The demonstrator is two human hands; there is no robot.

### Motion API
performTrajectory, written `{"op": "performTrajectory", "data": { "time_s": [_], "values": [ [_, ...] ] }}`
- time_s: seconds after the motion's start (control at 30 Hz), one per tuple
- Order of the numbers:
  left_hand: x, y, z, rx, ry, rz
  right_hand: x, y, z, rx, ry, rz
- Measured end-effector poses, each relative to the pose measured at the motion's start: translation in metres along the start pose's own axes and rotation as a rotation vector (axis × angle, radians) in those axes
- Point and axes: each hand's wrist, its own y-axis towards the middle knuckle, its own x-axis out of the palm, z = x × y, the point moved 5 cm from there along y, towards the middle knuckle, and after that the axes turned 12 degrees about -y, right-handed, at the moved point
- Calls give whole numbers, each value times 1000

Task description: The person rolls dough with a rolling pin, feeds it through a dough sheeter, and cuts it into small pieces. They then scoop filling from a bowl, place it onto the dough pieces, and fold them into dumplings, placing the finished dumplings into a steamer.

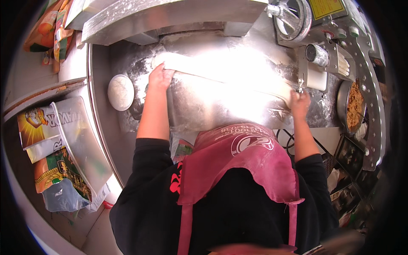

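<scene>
A long, pale strip of dough (174, 63) stretches sideways across a floured metal worktop (191, 105). My left hand (161, 76) grips its front edge near the left end. At the other end, my right hand (300, 102) has hold of the dough, close to the metal dough machine (314, 75). Strong glare washes out the strip's middle, so its surface and far edge cannot be made out there. Left of my left hand stands a round white bowl (121, 92) with white powder, probably flour.
A metal bowl (342, 106) of brown crumbly filling (354, 106) sits at the right, beside a perforated metal strip (371, 105). The machine's handwheel (293, 20) rises at the back right. A metal housing (178, 22) spans the back. Packaged bags (60, 172) lie at the left.
</scene>
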Motion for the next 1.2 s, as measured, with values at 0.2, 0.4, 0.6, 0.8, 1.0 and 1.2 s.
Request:
{"op": "performTrajectory", "data": {
  "time_s": [0.2, 0.4, 0.6, 0.8, 1.0, 1.2],
  "values": [
    [-9, 3, -21, 31, 111, 120, 35, 21, 69, 415, 297, -353],
    [-21, 2, -11, 297, 231, 208, 27, 9, 50, 466, 164, -325],
    [-15, -8, -20, 186, 402, 492, 23, -21, 14, 970, 842, -628],
    [11, -3, -55, -168, 140, 530, 11, -20, -4, 821, 1008, -507],
    [44, 1, -54, 171, 267, 234, -3, -25, -15, 817, 993, -527],
    [64, -21, -65, -13, -250, -114, -66, -34, -43, 768, 1070, -552]
  ]
}}
